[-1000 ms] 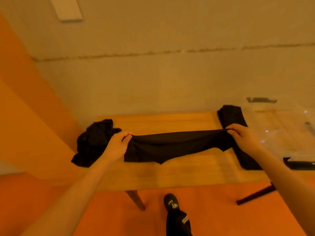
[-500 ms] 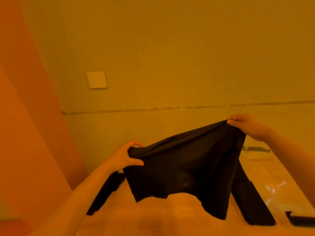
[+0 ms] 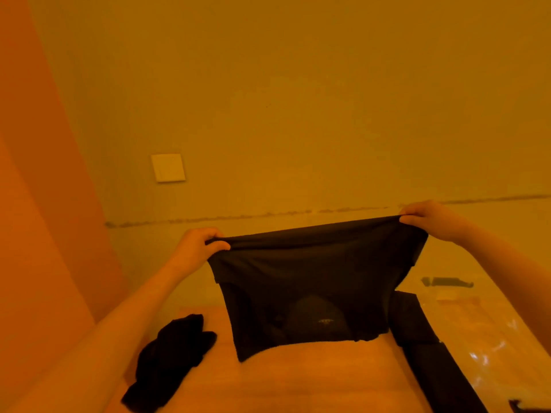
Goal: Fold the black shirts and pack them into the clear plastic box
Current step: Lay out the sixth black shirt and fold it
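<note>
Above table [image 3: 298, 380], black shirt [image 3: 310, 281] hangs; left fingers [image 3: 214, 244], right fingers [image 3: 413, 217] pinching top corners.

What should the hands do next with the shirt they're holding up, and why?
Probably lower the shirt flat onto the table. The left hand and right hand pinch its top edge, spread wide, and it hangs in the air. It likely needs to lie flat before it can be folded.

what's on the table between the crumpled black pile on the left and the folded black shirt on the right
In the head view, bare wooden table lies between the crumpled pile and the folded shirt. The held shirt hangs above that stretch from both hands.
</note>
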